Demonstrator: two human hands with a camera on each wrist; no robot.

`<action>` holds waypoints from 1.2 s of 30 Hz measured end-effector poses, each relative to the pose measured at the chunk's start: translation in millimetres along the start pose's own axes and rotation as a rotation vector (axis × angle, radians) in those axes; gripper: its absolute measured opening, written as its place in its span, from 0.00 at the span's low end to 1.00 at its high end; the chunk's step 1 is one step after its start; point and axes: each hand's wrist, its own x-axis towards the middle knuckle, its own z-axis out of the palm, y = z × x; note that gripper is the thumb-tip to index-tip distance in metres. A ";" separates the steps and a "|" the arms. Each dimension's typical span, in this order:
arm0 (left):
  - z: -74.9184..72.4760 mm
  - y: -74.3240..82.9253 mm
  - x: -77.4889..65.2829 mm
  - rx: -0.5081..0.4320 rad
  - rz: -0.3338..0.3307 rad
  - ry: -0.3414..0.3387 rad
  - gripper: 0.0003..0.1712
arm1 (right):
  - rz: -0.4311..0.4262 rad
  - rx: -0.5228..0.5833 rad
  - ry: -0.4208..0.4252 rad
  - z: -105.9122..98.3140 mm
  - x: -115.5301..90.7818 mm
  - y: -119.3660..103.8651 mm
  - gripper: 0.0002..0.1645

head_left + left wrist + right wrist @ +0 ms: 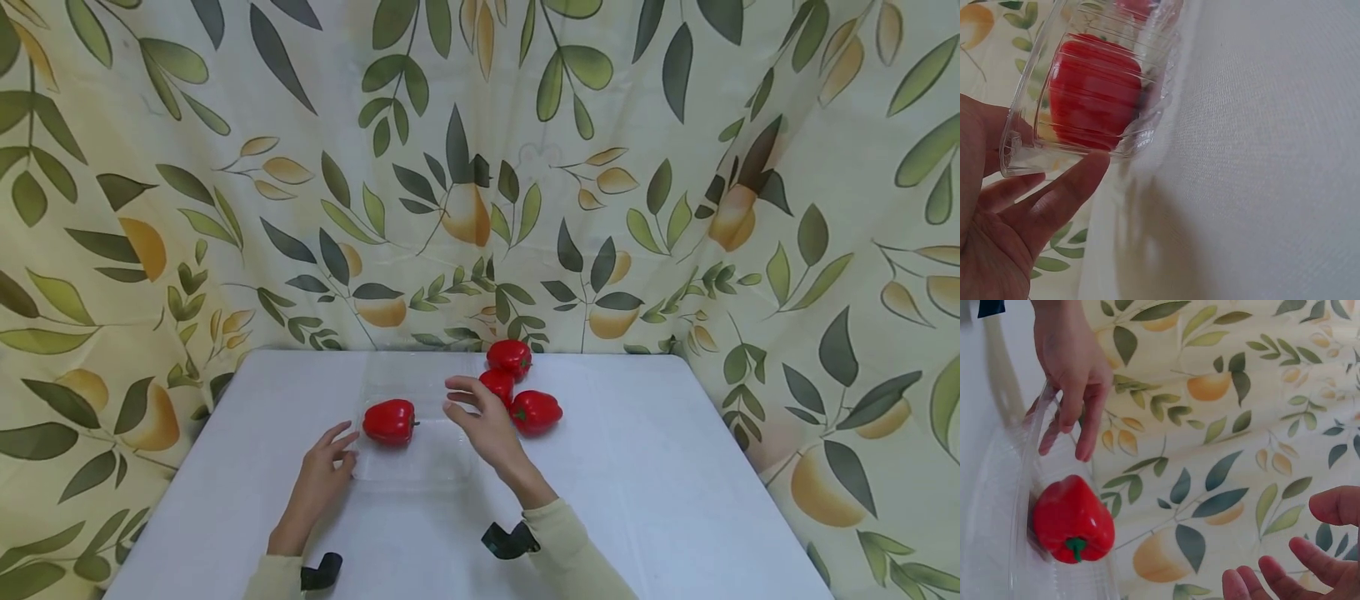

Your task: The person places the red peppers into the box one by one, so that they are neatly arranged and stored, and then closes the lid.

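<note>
A clear plastic container (435, 475) lies on the table with one red bell pepper (388, 422) inside, its green stem (1076, 546) pointing right in the head view. My left hand (327, 467) is at the container's left side; its relaxed fingers (1079, 181) touch the wall near the corner. Over the container's right side is my right hand (487, 425), fingers spread and holding nothing. Just beyond it are three more red bell peppers: one at the back (509, 359), a partly hidden one (497, 386), and one nearer (536, 412).
The white-covered table (637, 475) ends at the back against a leaf-and-fruit patterned curtain (480, 275). Similar cloth hangs at both sides. A dark wrist device (510, 542) sits by the right sleeve, another (322, 572) by the left.
</note>
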 end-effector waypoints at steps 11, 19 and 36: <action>0.2 2.1 -0.6 0.004 0.019 0.014 0.21 | -0.056 -0.042 0.082 -29.9 -11.3 3.9 0.30; 1.1 1.8 -0.5 0.008 0.005 0.020 0.21 | -0.036 -0.093 0.118 -48.7 -15.0 15.6 0.28; 0.1 1.0 0.1 -0.011 -0.007 0.017 0.21 | 0.044 -0.170 0.176 -85.3 -9.4 42.0 0.30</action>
